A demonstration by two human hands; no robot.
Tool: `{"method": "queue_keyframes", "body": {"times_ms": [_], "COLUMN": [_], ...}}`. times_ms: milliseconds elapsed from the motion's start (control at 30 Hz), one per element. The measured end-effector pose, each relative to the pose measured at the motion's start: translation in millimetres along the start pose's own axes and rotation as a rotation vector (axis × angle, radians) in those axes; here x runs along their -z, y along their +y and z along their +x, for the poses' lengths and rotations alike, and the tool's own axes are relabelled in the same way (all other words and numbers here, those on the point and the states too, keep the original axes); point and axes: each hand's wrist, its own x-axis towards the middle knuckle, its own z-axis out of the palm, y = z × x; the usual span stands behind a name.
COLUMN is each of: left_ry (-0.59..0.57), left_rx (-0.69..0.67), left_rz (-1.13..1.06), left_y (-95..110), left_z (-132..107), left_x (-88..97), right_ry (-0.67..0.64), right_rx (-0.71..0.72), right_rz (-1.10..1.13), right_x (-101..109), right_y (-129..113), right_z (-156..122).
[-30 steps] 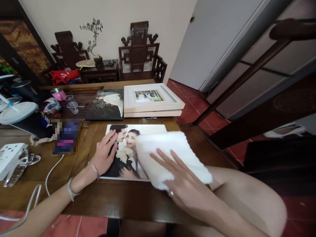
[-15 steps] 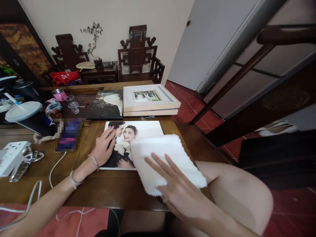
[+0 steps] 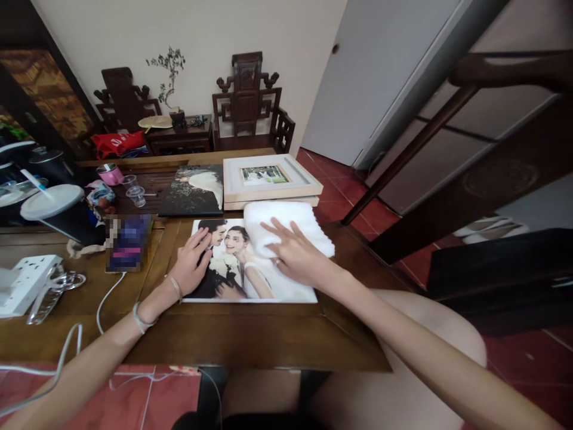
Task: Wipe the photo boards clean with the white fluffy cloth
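A glossy wedding photo panel [image 3: 257, 280] lies flat on the wooden table, showing a couple with a bouquet. My left hand [image 3: 192, 263] rests on its left part, palm down, fingers stretched out. Over the panel's upper right corner spreads a fluffy white towel [image 3: 308, 230], reaching past the edge onto the table. My right hand [image 3: 298, 254] lies flat on top of the towel with its fingers spread, pressing it down. The corner of the panel beneath the towel is hidden.
Behind the panel lie a dark photo board [image 3: 192, 191] and stacked pale picture frames [image 3: 273, 182]. On the left are a lidded black cup [image 3: 60, 215], a phone [image 3: 129, 242] on a cable, a power strip [image 3: 27, 283] and a clear hair claw [image 3: 51, 292].
My right hand has slid away from me with the towel, from the panel's lower right to its upper right, uncovering the lower right part. My left hand stays on the panel.
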Motion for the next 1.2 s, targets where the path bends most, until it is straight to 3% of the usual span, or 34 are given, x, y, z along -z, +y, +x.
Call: {"method": "queue_keyframes", "body": {"times_ms": [133,367,467,600,867,967,1067,1200], "left_ry": [0.002,0.038,0.037,0.032,0.019,0.014,0.013,0.029], "left_rx": [0.003,-0.015,-0.015,-0.013,-0.011,-0.003,-0.004,-0.006], "left_rz": [-0.006,-0.005,-0.002,0.006,0.011,0.014,0.007,0.001], "left_y": [0,-1,0,0,0,0,1,1], "left_z": [0,0,0,0,0,0,0,0], "left_x": [0.0,-2.4,-2.9,-2.0,-0.2,-0.4,-0.6,-1.2], "right_ry": [-0.016,0.112,0.138,0.066,-0.039,-0.037,-0.019,0.031], "right_rx": [0.006,0.119,0.155,0.111,-0.066,-0.103,-0.081,0.030], "right_rz": [-0.049,-0.003,0.013,0.101,0.046,0.030,0.011,0.065], "right_x": [-1,-5,-4,3,3,-1,-3,-3], "right_y": [-6,-65,-80,-74,-14,-4,-15,-50], "right_z": [-5,-73,-89,-78,3,19,8,-35]}}
